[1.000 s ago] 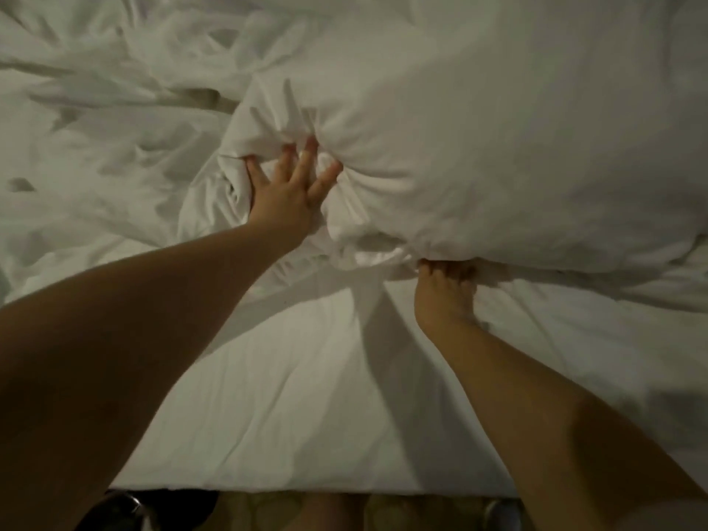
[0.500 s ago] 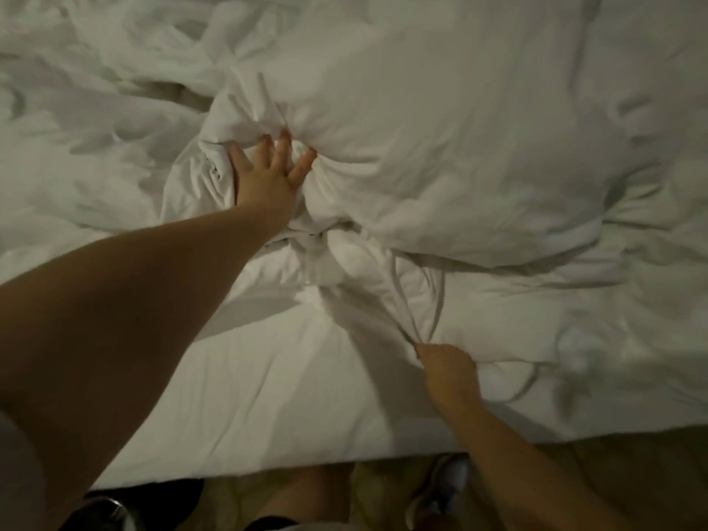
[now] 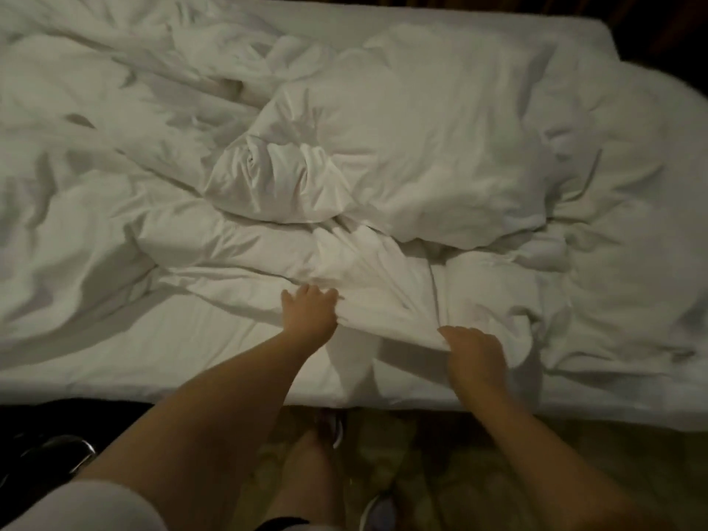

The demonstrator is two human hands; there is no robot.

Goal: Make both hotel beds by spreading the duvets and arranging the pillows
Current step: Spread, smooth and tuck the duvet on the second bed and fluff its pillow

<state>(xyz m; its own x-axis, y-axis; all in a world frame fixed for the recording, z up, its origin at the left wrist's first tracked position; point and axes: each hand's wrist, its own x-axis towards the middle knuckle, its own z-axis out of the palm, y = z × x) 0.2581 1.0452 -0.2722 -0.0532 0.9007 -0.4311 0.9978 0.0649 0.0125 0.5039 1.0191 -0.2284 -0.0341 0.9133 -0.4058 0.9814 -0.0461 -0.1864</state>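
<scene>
Duvet point(image 3: 402, 166): crumpled, mid-bed. Left hand point(image 3: 308, 314) and right hand point(image 3: 475, 354): fingers pinching its 6 o'clock edge. Bare sheet point(image 3: 161, 350) at 8 o'clock, reaching the mattress edge.

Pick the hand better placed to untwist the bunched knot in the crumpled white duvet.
Left, probably: left hand lies nearer the bunched knot of the crumpled white duvet; right hand pinches its near edge farther off.

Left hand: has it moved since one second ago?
Yes. The left hand left the bunched duvet corner and came toward the near edge of the bed.
</scene>
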